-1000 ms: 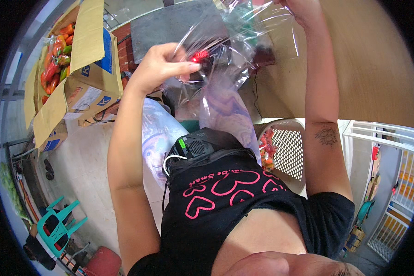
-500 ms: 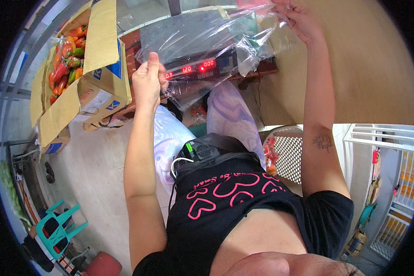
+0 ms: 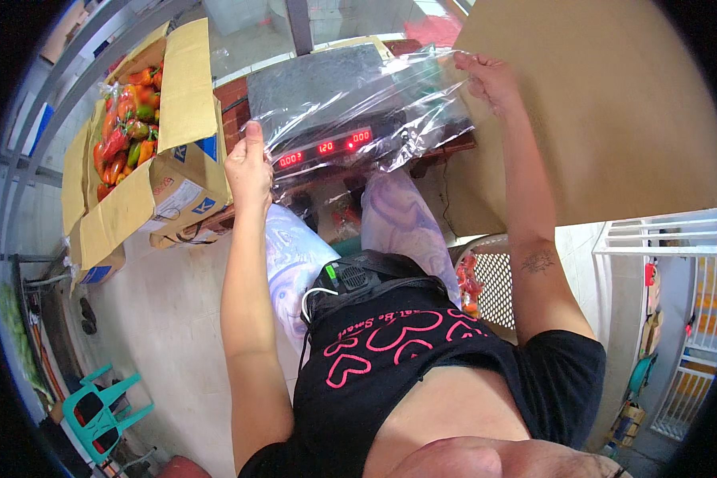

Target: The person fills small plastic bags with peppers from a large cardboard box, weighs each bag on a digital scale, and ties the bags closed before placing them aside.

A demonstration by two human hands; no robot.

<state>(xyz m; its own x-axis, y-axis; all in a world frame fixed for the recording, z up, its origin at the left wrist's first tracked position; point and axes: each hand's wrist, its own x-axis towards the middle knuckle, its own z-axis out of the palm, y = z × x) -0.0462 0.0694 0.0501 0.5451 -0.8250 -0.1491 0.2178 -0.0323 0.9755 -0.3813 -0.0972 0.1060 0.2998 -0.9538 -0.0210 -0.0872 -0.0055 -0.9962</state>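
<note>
A clear plastic bag is stretched between my two hands above a weighing scale. My left hand is closed on its left end, thumb pointing up. At the far right end, my right hand pinches the plastic between its fingers. Beneath the film lies the scale's dark flat plate, and its front display glows red through the plastic. Left of my left hand, an open cardboard box holds red, orange and green peppers, some of them in clear wrapping.
A large brown cardboard sheet stands to the right of the scale. Below it, a white perforated basket holds red peppers. A green plastic chair is at the lower left. White metal racks line the right side.
My right hand has come down and slightly left with the bag's end. My left hand has dropped a little. The plastic now hangs lower, across the scale's front.
</note>
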